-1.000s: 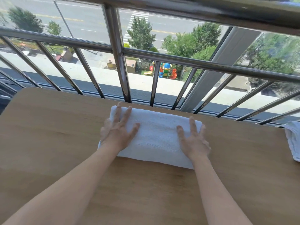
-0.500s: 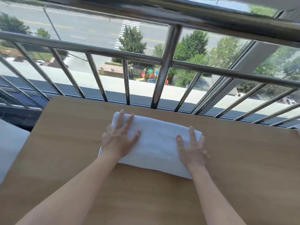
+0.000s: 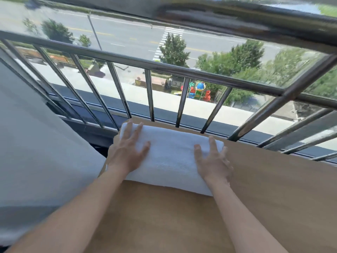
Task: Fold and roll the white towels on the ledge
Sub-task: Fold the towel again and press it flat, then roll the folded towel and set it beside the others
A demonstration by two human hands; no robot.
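A folded white towel (image 3: 169, 157) lies across the far left corner of the wooden ledge (image 3: 264, 189), close to the railing. My left hand (image 3: 127, 152) rests flat on the towel's left end with its fingers straight and spread. On the right end my right hand (image 3: 213, 163) presses down the same way, palm down. The towel's left end reaches the ledge's left edge.
A metal railing (image 3: 182, 70) with slanted bars runs right behind the ledge, with glass and a street far below. A pale grey surface (image 3: 36, 143) lies left of the ledge, beyond a dark gap.
The towel and both hands have slid left along the ledge, from its middle to its left corner. The view turned left, and the second towel at the right edge is out of frame.
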